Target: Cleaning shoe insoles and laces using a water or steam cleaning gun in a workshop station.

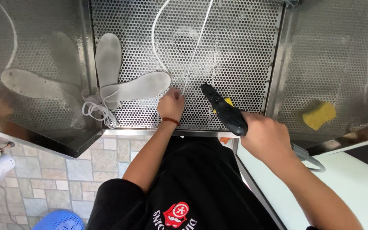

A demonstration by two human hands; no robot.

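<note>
1. The perforated steel bench (235, 51) filled most of my view, with shiny steel side walls (35, 64) that mirrored what lay on it. I judged the holes let spray or air pass through.
2. Two grey insoles (135, 87) lay crossed at the bench's left edge, one pointing away (108, 55), the other lying across toward the centre. They seemed parked to the side, out of the working spot.
3. My right hand (269, 136) was closed around the grip of a black spray gun (224, 110), nozzle aimed up-left at the bench middle. A grey hose (307, 157) trailed from it behind my wrist.
4. My left hand (171, 104), a red bead bracelet (171, 121) on the wrist, was pinched shut on a white shoelace (184, 51) that ran up the mesh in a long loop. I thought it was held taut and flat so the nozzle could reach it.
5. A bundle of more white laces (96, 110) sat touching the insoles' near ends, close to my left hand and crowding that side.
6. A yellow sponge (319, 115) rested by the right wall, well apart from the gun.
</note>
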